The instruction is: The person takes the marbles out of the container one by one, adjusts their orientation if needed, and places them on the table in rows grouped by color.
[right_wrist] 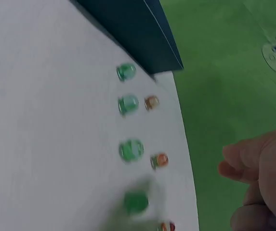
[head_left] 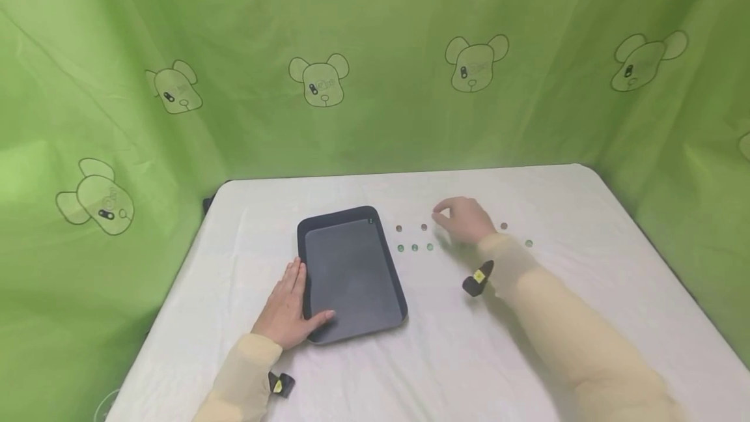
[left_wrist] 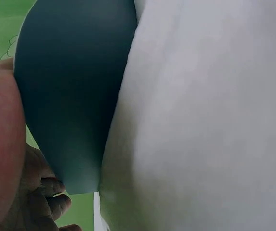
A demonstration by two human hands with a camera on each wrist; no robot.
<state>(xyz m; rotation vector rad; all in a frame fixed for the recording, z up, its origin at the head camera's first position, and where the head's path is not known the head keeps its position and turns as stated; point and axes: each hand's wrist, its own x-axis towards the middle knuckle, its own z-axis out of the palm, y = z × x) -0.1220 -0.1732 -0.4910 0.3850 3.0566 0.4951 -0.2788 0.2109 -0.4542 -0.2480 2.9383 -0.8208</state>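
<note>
A dark grey baking tray lies on the white cloth. My left hand holds its left side, fingers along the outer wall and thumb over the rim. The left wrist view shows the tray's outer wall beside that hand. My right hand is over the cloth right of the tray, thumb and index fingertips close together; I cannot tell whether something small is between them. Near it lie green glass marbles and reddish-brown ones in two rows. One small marble sits in the tray's far right corner.
A reddish marble and a green marble lie farther right, beyond the right hand. The white-covered table is bordered by a green curtain with bear-head drawings at the back and sides.
</note>
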